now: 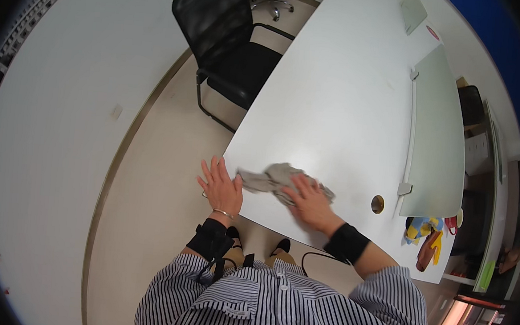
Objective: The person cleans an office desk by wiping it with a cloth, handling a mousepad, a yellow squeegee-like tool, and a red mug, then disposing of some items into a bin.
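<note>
On the white desk (330, 99) lies a crumpled grey cloth (282, 178), close to the desk's near left corner. My right hand (310, 201) presses flat on the cloth's right part with fingers spread, slightly blurred. My left hand (222, 191), its fingers apart, is at the corner of the desk, just left of the cloth's loose end; whether it touches the desk I cannot tell. Nothing shows in my left hand. Both wrists wear black bands, and a bracelet sits on the left one.
A black mesh chair (233, 48) stands at the desk's left side. Along the right side runs a frosted glass divider (436, 141). Near it are a round cable hole (377, 204), a red mug (453, 222), a blue and yellow cloth (421, 227) and a brown bottle (427, 252).
</note>
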Demonstrator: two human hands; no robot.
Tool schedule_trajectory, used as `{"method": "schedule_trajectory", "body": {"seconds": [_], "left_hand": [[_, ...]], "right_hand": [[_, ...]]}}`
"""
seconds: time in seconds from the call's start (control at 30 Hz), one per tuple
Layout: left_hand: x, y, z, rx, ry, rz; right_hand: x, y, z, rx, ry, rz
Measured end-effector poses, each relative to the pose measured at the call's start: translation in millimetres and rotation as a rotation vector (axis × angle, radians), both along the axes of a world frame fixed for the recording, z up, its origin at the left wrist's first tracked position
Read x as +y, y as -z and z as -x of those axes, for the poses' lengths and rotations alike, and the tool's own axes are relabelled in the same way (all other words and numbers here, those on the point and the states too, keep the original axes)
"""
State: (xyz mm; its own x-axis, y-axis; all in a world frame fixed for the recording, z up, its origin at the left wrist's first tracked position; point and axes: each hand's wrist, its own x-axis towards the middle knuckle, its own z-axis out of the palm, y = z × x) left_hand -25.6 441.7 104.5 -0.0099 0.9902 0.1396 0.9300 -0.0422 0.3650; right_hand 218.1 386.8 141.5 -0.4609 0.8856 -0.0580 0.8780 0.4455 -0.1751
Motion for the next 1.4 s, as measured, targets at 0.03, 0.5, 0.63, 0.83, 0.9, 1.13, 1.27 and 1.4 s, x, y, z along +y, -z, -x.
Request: {"method": "schedule_trajectory", "body": {"seconds": [0.03,0.5,0.63,0.83,0.9,1.13,1.27,1.4], "left_hand": [[0.2,-1.4,0.5,-0.001,-0.013,0.002],[-6.2,-2.2,-1.2,-0.055,0.051,0.033],[-1.8,0.2,1.2,-0.219,0.026,-0.125],[-1.7,-3.0,1.8,-0.178,0.032,-0.126],[-4.0,-5.2,-2.6,-0.155,0.045,-0.077],[-5.9,-2.4,-5.4,-0.090,0.062,-0.095],[-3.2,-0.4,-4.3,-0.165,0.044,-0.156],[-1.1,15.0,4.2,-0.263,0.076,-0.241]], "right_hand": [[-7.1,-4.2,-19.7,-0.109,0.042,0.016],[151.2,9.9,58.0,0.155,0.241,-0.206],[90.0,16.2,101.9,0.187,-0.104,-0.009],[25.6,3.8,6.3,0.001,0.128,-0.002],[25.3,7.1,-55.8,-0.102,0.411,-0.126],[79.9,30.0,-84.8,0.055,0.777,-0.287],[73.5,3.3,73.7,0.222,0.217,-0.220],[14.3,20.9,103.3,0.289,0.018,-0.098]]}}
